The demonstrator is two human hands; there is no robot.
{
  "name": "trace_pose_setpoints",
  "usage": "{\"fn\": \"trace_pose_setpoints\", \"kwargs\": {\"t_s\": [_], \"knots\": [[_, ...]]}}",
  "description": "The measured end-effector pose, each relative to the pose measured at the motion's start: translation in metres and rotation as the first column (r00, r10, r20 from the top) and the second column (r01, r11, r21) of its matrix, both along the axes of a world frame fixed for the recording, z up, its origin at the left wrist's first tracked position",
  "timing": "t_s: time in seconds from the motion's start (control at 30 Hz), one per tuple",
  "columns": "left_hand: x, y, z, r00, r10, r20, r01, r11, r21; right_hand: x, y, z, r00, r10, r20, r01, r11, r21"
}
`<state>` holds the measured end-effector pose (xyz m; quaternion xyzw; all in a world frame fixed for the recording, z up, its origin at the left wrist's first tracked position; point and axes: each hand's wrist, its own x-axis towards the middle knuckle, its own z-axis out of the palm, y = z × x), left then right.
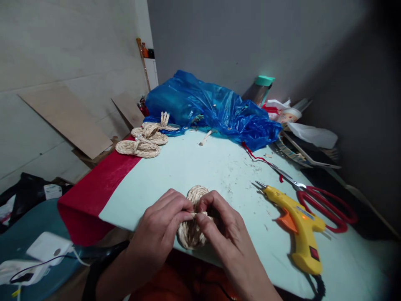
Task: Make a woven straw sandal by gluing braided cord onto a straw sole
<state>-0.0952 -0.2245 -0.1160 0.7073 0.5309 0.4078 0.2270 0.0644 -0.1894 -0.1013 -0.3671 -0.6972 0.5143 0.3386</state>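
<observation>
A small woven straw slipper [191, 234] lies at the table's front edge, its far end showing beyond my fingers. My left hand [167, 219] comes from the left, thumb and forefinger pinched on the braided strap across its middle. From the other side my right hand [224, 228] grips the same strap, its thumb and forefinger curled close to the left fingertips. My fingers hide part of the strap. To the right lies a yellow glue gun [299, 228] with its switch lit. Red-handled scissors [327, 205] rest just behind it.
Several finished-looking straw slippers [139, 148] sit at the back left. A crumpled blue plastic bag [213, 108] covers the table's rear, with a bottle [262, 90] behind it. Red yarn [255, 156] and straw scraps lie on the pale tabletop [175, 167]. White power adapters [50, 248] sit lower left.
</observation>
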Motion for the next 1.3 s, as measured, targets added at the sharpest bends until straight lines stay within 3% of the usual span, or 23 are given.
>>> {"fn": "trace_pose_setpoints", "kwargs": {"t_s": [0.63, 0.83, 1.0, 1.17, 1.3], "knots": [[0.000, 0.001, 0.002, 0.999, 0.021, 0.025, -0.020, 0.999, -0.025, 0.006, -0.002, -0.001, 0.999, -0.030, -0.017, 0.028, 0.993, -0.113], [-0.006, 0.000, 0.004, 0.970, 0.047, 0.239, -0.027, 0.996, -0.084, 0.001, -0.001, 0.001, 0.987, -0.058, -0.151, 0.045, 0.995, -0.086], [-0.006, -0.016, -0.002, 0.863, 0.199, 0.464, -0.106, 0.970, -0.219, -0.006, -0.002, 0.009, 0.961, -0.129, -0.245, 0.091, 0.983, -0.161], [0.009, -0.030, -0.010, 0.842, 0.191, 0.505, -0.114, 0.977, -0.181, -0.011, -0.007, 0.020, 0.937, -0.107, -0.333, 0.023, 0.969, -0.245], [0.018, -0.028, -0.004, 0.779, 0.152, 0.608, -0.053, 0.982, -0.179, -0.009, -0.014, 0.028, 0.900, -0.174, -0.400, 0.051, 0.953, -0.300]]}}
